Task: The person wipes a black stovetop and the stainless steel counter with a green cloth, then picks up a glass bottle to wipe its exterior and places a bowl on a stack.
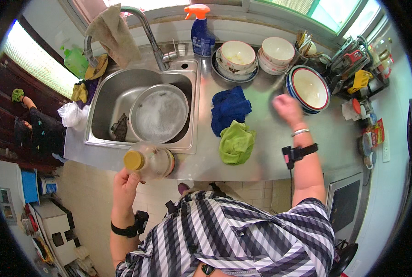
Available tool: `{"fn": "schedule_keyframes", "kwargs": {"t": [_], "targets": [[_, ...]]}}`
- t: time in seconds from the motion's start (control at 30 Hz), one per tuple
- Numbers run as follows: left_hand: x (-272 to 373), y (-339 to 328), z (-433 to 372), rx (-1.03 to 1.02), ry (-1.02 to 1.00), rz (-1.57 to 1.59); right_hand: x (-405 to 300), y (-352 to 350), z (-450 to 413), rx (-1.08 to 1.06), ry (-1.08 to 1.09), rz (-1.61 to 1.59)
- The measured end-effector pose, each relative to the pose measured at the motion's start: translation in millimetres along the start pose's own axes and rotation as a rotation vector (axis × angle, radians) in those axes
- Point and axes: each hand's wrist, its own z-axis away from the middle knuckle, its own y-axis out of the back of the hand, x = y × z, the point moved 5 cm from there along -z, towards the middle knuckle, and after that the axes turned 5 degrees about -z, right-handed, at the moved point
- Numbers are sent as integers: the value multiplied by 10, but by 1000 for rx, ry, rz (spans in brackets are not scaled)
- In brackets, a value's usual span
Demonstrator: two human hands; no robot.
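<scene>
My left hand [129,181] grips a clear plastic jar [157,161] by its yellow lid end. The jar lies tilted sideways over the counter's front edge, below the sink. Over the counter, my right hand [289,109] is loosely curled beside a stack of rimmed bowls [310,87]; its fingertips are hidden, and whether it touches the stack is unclear. Between my hands lie a crumpled blue cloth [230,107] and a lime-green cloth [238,143]. A round metal basin [159,112] of sudsy water stands in the steel sink [110,90].
Behind the counter [268,152] are a blue spray bottle [201,36], patterned bowls [238,55] and white bowls [277,52]. A cloth [112,36] hangs over the faucet [147,27]. Utensils [354,65] crowd the right corner. At far left, another person [41,128] holds a green cloth [18,95] against dark panels.
</scene>
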Motion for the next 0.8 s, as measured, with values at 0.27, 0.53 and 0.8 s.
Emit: {"fn": "schedule_keyframes", "kwargs": {"t": [0.27, 0.53, 0.8], "targets": [[-34, 44, 64, 16, 5, 11, -692, -1191, 906, -292, 448, 297], [-123, 44, 24, 28, 10, 61, -362, -142, 421, -123, 124, 486], [12, 15, -62, -11, -47, 38, -486, -1042, -202, -200, 180, 254]]}}
